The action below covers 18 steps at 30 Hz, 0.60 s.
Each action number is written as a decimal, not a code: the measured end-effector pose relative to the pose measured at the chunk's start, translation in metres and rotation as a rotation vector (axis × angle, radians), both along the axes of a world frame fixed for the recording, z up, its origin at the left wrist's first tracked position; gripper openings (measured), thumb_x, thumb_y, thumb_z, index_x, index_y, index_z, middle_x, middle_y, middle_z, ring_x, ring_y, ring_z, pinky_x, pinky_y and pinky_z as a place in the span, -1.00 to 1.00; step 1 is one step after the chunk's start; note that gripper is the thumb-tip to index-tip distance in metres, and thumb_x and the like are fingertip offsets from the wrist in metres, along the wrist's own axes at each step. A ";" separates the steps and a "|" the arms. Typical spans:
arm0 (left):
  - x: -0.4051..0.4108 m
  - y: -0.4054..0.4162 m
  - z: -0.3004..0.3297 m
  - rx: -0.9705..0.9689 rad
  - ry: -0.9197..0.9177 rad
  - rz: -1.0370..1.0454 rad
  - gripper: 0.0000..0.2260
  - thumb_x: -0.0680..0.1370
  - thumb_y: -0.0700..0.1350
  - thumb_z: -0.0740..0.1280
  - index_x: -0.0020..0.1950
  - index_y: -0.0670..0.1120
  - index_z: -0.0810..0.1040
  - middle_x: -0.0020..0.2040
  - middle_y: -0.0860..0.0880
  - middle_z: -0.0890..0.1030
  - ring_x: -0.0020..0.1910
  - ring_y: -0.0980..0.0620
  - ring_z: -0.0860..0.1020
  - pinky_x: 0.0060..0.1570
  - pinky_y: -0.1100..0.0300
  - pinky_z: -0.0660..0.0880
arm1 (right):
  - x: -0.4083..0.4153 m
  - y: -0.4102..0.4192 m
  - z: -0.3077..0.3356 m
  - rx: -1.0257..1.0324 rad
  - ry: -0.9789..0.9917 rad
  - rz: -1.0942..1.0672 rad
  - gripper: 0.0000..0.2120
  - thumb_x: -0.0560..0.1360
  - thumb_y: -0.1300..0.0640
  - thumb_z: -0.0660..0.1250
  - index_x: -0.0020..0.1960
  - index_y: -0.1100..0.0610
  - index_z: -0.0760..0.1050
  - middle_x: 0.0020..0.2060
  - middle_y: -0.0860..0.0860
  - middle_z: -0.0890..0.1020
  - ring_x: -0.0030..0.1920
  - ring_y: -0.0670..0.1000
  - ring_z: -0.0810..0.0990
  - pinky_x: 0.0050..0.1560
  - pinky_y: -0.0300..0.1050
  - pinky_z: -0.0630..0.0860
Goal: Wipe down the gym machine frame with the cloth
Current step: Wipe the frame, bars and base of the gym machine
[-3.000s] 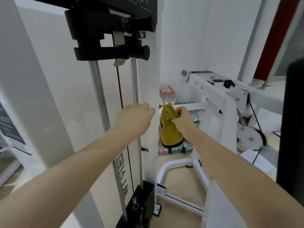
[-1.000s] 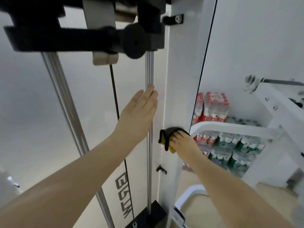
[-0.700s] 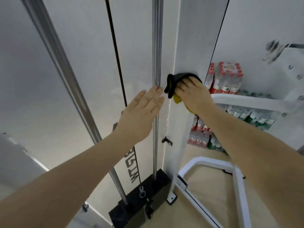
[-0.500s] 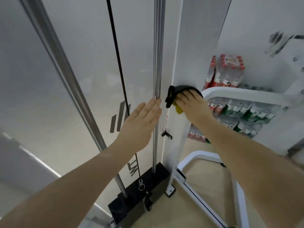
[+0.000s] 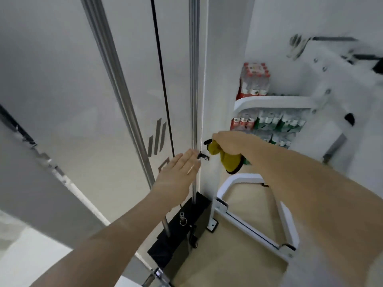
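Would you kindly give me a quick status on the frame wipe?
Right hand gripping yellow cloth against white upright. Left hand open, flat by guide rod. Small black clip beside the cloth.

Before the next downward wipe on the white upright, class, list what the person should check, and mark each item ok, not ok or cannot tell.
1. Cloth gripped in the right hand: ok.
2. Cloth flat against the upright: not ok; it is bunched and hangs from the fist.
3. Left hand clear of the wiping path: ok; it is open beside the rod.
4. Black clip on the upright's edge just below the cloth: not ok; it could snag.
5. Dirt left on the upright: cannot tell.
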State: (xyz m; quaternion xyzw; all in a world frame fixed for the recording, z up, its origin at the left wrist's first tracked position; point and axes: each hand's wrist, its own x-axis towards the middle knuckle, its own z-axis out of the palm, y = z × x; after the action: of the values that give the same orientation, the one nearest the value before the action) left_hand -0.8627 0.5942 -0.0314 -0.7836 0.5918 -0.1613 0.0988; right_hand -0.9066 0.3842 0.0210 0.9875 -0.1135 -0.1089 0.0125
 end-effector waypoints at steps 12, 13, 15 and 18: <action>-0.099 0.056 0.047 -0.113 0.819 -0.507 -0.59 0.61 -0.14 0.17 0.46 -0.09 0.26 0.50 0.01 0.17 0.46 0.06 0.17 0.34 0.37 0.02 | -0.194 0.130 0.086 0.846 -1.275 -0.682 -0.77 0.61 0.13 0.17 0.25 0.14 0.36 -0.01 -0.08 0.54 -0.02 -0.12 0.53 0.02 -0.31 0.48; -0.112 0.061 0.053 -0.084 0.936 -0.488 -0.63 0.62 -0.11 0.15 0.43 -0.05 0.30 0.47 0.04 0.25 0.42 0.11 0.23 0.31 0.39 0.08 | -0.215 0.139 0.093 0.778 -1.341 -0.696 -0.79 0.60 0.10 0.19 0.22 0.12 0.36 -0.06 -0.13 0.52 -0.06 -0.18 0.51 -0.04 -0.35 0.47; -0.132 0.069 0.059 -0.032 1.222 -0.411 -0.67 0.62 0.02 0.10 0.38 0.06 0.36 0.36 0.10 0.40 0.33 0.16 0.34 0.30 0.29 0.23 | -0.252 0.152 0.104 0.637 -1.449 -0.707 -0.85 0.59 0.08 0.20 0.15 0.06 0.34 -0.08 -0.16 0.50 -0.07 -0.19 0.50 -0.01 -0.28 0.47; -0.153 0.076 0.062 0.022 1.497 -0.350 -0.67 0.58 0.12 0.13 0.33 0.14 0.41 0.30 0.16 0.47 0.27 0.18 0.43 0.33 0.16 0.32 | -0.285 0.170 0.114 0.435 -1.443 -0.630 -0.81 0.59 0.09 0.20 0.17 0.11 0.32 -0.10 -0.17 0.48 -0.09 -0.21 0.49 -0.03 -0.25 0.46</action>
State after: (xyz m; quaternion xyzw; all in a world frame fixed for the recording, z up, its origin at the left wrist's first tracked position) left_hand -1.0161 0.6701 0.0308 -0.5778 0.6179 0.4045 -0.3474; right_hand -1.1912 0.5544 0.1348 0.7167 -0.3423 0.5356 -0.2866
